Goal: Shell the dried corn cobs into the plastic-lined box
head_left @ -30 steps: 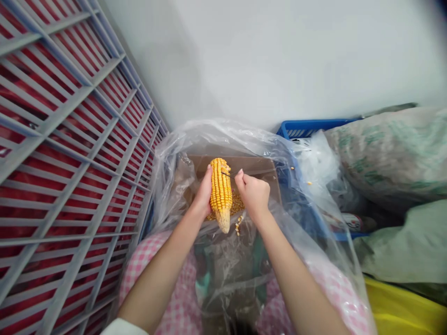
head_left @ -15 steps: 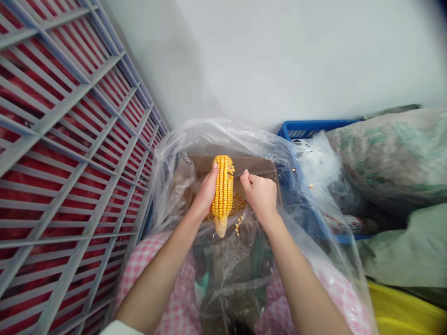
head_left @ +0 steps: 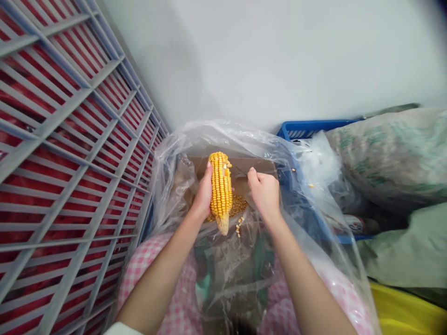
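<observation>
Two hands are at work over one piece of cardboard [head_left: 260,164] lined with one clear plastic sheet [head_left: 166,186]. The left hand [head_left: 203,191] has its grip closed around one ear of corn [head_left: 220,188], which stands nearly upright in front of the cardboard, tapered pale end down; near its top right, a small patch is bare of kernels. The right hand [head_left: 264,190], just beside the ear and apart from it, is clenched around one thin dark tool [head_left: 241,169], mostly hidden, pointing toward the ear; whether its tip touches cannot be told. Behind and below the ear lies one heap of loose kernels [head_left: 239,203], with a small cluster [head_left: 238,227] nearer the person, too small to count surely. Two single kernels [head_left: 311,185] show farther right on the plastic. Two knees in pink checked cloth [head_left: 148,260] flank the sheet. One slatted crate [head_left: 91,87] stands at left; at right are one blue crate [head_left: 316,124], one printed sack [head_left: 394,151] and one yellow item [head_left: 405,309].
</observation>
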`<state>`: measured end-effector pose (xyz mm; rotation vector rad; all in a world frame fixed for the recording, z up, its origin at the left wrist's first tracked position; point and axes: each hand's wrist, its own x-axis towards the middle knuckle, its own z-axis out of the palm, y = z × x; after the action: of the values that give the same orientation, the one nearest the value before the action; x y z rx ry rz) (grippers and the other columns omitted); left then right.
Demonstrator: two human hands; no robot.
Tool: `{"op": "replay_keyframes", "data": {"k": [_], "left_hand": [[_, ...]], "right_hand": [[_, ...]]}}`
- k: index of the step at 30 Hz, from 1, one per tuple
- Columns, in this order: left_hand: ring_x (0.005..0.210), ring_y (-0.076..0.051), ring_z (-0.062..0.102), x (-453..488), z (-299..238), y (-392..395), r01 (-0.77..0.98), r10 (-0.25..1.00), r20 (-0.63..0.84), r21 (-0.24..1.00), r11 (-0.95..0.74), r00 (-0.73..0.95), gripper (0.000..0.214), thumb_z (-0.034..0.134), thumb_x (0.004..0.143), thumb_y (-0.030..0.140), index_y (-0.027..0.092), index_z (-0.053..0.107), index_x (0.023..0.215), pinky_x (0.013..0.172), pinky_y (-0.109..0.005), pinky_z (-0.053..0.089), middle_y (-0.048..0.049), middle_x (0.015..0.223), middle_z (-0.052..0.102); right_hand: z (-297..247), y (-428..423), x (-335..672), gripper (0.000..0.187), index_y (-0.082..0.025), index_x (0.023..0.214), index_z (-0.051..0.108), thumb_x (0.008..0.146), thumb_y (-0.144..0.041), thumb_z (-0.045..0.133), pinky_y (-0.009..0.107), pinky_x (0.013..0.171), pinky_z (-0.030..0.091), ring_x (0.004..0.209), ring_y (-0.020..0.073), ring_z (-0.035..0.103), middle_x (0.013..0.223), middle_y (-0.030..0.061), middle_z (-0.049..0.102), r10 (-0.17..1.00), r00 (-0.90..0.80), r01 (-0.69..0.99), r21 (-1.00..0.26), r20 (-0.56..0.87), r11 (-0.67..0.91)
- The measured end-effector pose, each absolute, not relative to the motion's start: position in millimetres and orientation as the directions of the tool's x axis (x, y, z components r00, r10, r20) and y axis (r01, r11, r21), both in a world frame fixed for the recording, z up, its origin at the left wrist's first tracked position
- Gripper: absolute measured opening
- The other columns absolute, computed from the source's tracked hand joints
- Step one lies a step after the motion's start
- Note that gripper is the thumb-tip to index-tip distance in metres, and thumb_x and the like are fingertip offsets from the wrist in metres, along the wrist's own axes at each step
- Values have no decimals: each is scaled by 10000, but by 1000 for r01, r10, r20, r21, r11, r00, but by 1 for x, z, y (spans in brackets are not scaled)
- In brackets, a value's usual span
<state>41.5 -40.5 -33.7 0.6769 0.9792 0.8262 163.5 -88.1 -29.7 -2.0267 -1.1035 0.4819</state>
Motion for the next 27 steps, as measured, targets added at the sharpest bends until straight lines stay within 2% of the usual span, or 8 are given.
{"op": "replay_keyframes", "data": {"k": [5,9,12,16,22,27], "left_hand": [[709,-112,571,39,-39,-37,-146,953,-266,947,286,145,450,452,735,579,171,581,873,586,-188,426,-19,795,618],[693,-106,552,39,-40,-39,-44,981,-157,986,163,110,416,477,728,564,169,583,801,579,-180,410,-11,766,610],[651,-116,573,39,-37,-39,-127,950,-255,952,279,181,443,459,728,581,174,595,836,539,-184,424,-10,679,605],[566,-150,601,38,-33,-36,-236,836,-440,819,523,328,488,422,731,603,167,597,863,468,-214,449,-15,558,591],[537,-160,610,38,-26,-36,-253,786,-465,769,587,407,500,386,757,584,155,608,885,420,-217,453,-31,556,614],[513,-159,607,40,-22,-38,-260,800,-451,780,569,396,466,375,784,544,155,606,899,395,-211,441,-22,529,606]], "right_hand": [[-13,-94,166,473,-155,468,563,824,-375,342,258,499,170,434,85,262,439,17,450,910,414,765,-541,-1,-349],[-5,-95,164,434,-174,549,642,817,-363,357,267,508,166,436,100,345,507,49,539,912,411,822,-425,-16,-378],[0,-96,168,439,-172,532,635,818,-366,364,260,498,172,417,93,323,479,40,522,901,434,800,-465,14,-378],[2,-98,176,449,-162,470,590,811,-364,380,248,478,177,396,77,242,421,16,458,913,409,765,-544,-2,-344],[3,-100,177,429,-170,408,500,783,-346,390,248,480,160,418,77,208,413,-3,409,924,380,750,-567,-53,-341],[1,-99,179,416,-171,388,354,756,-362,389,233,464,175,412,68,237,397,-30,294,924,357,649,-674,-138,-352]]}}
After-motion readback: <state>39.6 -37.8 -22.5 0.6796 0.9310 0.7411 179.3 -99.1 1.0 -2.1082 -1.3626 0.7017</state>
